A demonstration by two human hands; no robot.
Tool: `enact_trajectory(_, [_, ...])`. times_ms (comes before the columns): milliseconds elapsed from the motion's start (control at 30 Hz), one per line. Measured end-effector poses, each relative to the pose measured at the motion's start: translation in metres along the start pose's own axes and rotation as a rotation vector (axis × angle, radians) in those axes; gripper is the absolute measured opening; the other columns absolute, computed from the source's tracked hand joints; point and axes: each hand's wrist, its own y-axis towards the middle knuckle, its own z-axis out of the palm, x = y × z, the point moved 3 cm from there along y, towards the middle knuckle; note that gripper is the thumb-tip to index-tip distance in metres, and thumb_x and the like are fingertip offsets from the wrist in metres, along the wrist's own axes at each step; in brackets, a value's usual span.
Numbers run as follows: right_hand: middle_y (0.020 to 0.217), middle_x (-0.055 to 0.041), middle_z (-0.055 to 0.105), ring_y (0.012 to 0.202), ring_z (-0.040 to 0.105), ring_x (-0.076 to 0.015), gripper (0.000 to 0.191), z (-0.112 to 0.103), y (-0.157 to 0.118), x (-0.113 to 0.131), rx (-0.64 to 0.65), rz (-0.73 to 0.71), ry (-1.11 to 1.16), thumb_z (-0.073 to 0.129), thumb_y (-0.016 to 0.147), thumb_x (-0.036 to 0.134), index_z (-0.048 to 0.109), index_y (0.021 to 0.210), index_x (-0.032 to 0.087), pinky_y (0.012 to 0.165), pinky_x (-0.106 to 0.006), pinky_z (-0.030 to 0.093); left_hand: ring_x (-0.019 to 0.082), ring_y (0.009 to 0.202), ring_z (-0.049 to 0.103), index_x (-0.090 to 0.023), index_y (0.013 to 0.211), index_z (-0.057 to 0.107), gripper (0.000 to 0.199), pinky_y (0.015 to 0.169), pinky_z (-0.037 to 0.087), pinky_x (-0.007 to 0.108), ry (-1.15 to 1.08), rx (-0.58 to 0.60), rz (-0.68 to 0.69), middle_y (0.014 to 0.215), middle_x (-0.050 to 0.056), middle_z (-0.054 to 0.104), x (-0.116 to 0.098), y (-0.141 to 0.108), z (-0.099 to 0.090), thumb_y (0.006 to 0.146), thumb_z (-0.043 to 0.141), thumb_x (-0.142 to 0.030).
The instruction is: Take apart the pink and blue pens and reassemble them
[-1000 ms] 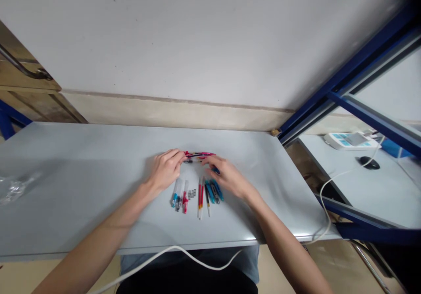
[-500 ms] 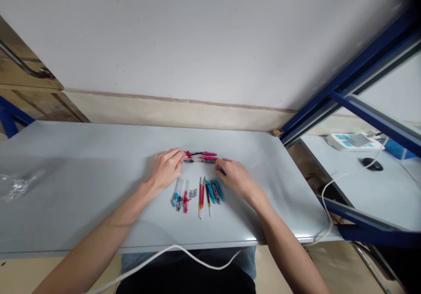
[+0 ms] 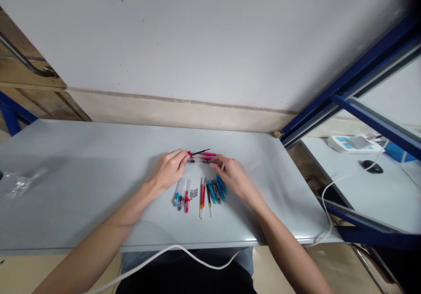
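Note:
My left hand (image 3: 171, 167) pinches one end of a thin black refill (image 3: 201, 151), whose other end points up to the right. My right hand (image 3: 229, 171) has its thumb and index finger apart at the right end of the assembled pens (image 3: 205, 158), which lie crosswise with pink and dark parts. Nearer me are clear pen barrels with blue, black and red tips (image 3: 180, 195), small clear pieces (image 3: 194, 193), red refills (image 3: 202, 195), a black refill (image 3: 209, 200) and several blue and grey pen parts (image 3: 217, 189).
A crumpled clear bag (image 3: 19, 183) lies at the table's left. A white cable (image 3: 324, 193) crosses the right edge and another stretch passes before my lap. Blue frame bars (image 3: 368, 114) stand at the right, with a black mouse (image 3: 372, 167) beyond.
The black refill in my left hand now tilts up more steeply to the right. My right hand has moved slightly left and up, its fingers spread, and a dark piece formerly there now shows near the blue parts.

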Motion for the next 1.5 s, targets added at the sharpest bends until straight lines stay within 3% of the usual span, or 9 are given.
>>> enact_trajectory(100, [0.079,-0.0028,0.067,0.058,0.054,-0.0144,0.047,0.007,0.003,-0.002,-0.125,0.057,0.609,0.067,0.092,0.045,0.066,0.13,0.018,0.051,-0.026,0.04,0.015,0.075,0.06,-0.019,0.093,0.062,0.023,0.072,0.046,0.028,-0.095,0.015,0.033,0.084,0.003,0.065,-0.004,-0.001,0.001,0.106,0.043,-0.025])
enact_trajectory(167, [0.083,-0.0045,0.069,0.061,0.058,-0.0145,0.052,0.015,0.005,-0.004,-0.141,0.119,0.907,0.076,0.084,0.045,0.069,0.126,0.016,0.047,-0.024,0.041,0.015,0.079,0.062,-0.019,0.097,0.062,0.022,0.075,0.048,0.028,-0.128,0.025,0.064,0.089,0.004,0.067,-0.006,-0.002,0.003,0.107,0.043,-0.024])
enact_trajectory(400, [0.081,-0.0061,0.072,0.067,0.062,-0.0155,0.033,0.033,0.01,-0.013,-0.114,0.212,1.156,0.088,0.07,0.042,0.078,0.088,0.017,0.047,-0.022,0.044,0.017,0.083,0.064,-0.02,0.098,0.064,0.025,0.078,0.052,0.03,-0.137,0.1,0.057,0.091,0.005,0.067,-0.008,-0.006,0.013,0.108,0.041,-0.027])
enact_trajectory(600, [0.075,-0.0037,0.063,0.068,0.056,-0.0162,0.036,0.015,0.015,-0.029,-0.354,0.23,1.071,0.081,0.079,0.051,0.072,0.086,0.017,0.049,-0.023,0.038,0.02,0.108,0.066,-0.022,0.132,0.059,0.032,0.094,0.056,0.033,-0.1,0.098,0.021,0.118,0.009,0.067,-0.007,-0.006,0.009,0.106,0.042,-0.022])
enact_trajectory(700, [0.063,0.0011,0.051,0.056,0.043,-0.0125,0.039,0.013,0.016,-0.024,-0.26,0.165,0.84,0.069,0.088,0.053,0.067,0.074,0.016,0.049,-0.024,0.031,0.019,0.108,0.068,-0.023,0.143,0.053,0.041,0.092,0.058,0.032,-0.095,0.077,0.006,0.123,0.009,0.066,-0.002,-0.006,0.008,0.105,0.038,-0.017])
enact_trajectory(833, [0.063,0.0006,0.053,0.061,0.045,-0.0143,0.038,0.022,0.011,-0.006,-0.094,-0.027,0.394,0.063,0.093,0.041,0.06,0.064,0.017,0.061,-0.027,0.035,0.021,0.108,0.07,-0.023,0.133,0.059,0.033,0.094,0.058,0.035,-0.066,0.034,0.002,0.121,0.009,0.07,-0.001,-0.005,0.008,0.104,0.043,-0.019])
enact_trajectory(967, [0.061,0.0006,0.053,0.063,0.047,-0.0153,0.037,0.029,0.005,0.0,-0.058,-0.134,0.104,0.059,0.094,0.031,0.055,0.059,0.019,0.066,-0.027,0.037,0.019,0.086,0.073,-0.022,0.112,0.06,0.017,0.078,0.056,0.031,0.004,0.034,-0.021,0.104,0.005,0.075,-0.008,-0.003,0.007,0.101,0.048,-0.02])
enact_trajectory(1200, [0.065,0.0011,0.052,0.066,0.047,-0.0145,0.034,0.031,0.002,0.002,-0.009,-0.182,-0.146,0.061,0.091,0.02,0.048,0.059,0.019,0.064,-0.025,0.032,0.017,0.071,0.068,-0.023,0.103,0.058,0.01,0.066,0.046,0.027,0.115,0.075,-0.078,0.088,0.001,0.073,-0.007,-0.002,0.004,0.098,0.051,-0.02])
enact_trajectory(1500, [0.071,0.0005,0.054,0.07,0.049,-0.015,0.028,0.031,0.003,0.0,0.051,-0.193,-0.237,0.064,0.087,0.015,0.05,0.063,0.019,0.062,-0.027,0.03,0.012,0.051,0.053,-0.025,0.08,0.056,0.009,0.051,0.031,0.023,0.024,0.339,-0.216,0.059,-0.007,0.058,0.005,0.004,-0.014,0.087,0.055,-0.02])
